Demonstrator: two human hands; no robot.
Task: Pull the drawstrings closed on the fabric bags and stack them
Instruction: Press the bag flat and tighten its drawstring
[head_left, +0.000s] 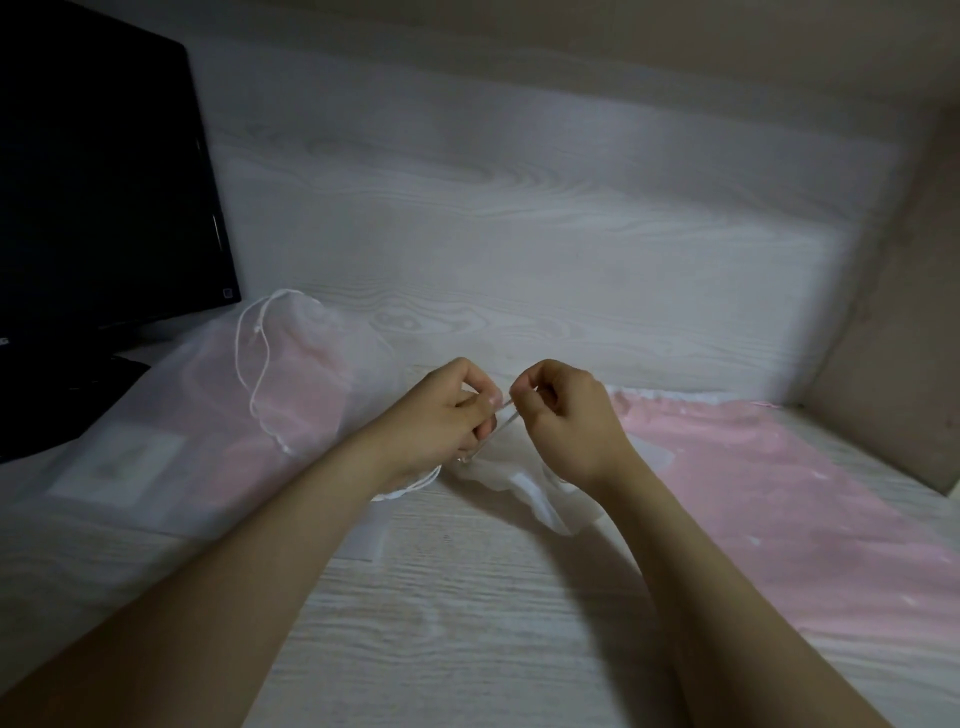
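Head view: we find the left hand (441, 415) and right hand (569, 423) each pinching the white drawstring (500, 423) of a sheer bag (524, 486) bunched on the desk (467, 623), well right of the monitor (93, 182). A cinched bag (311, 374) lies just beside the monitor; a pink bag (779, 493) lies flat, farthest from it.
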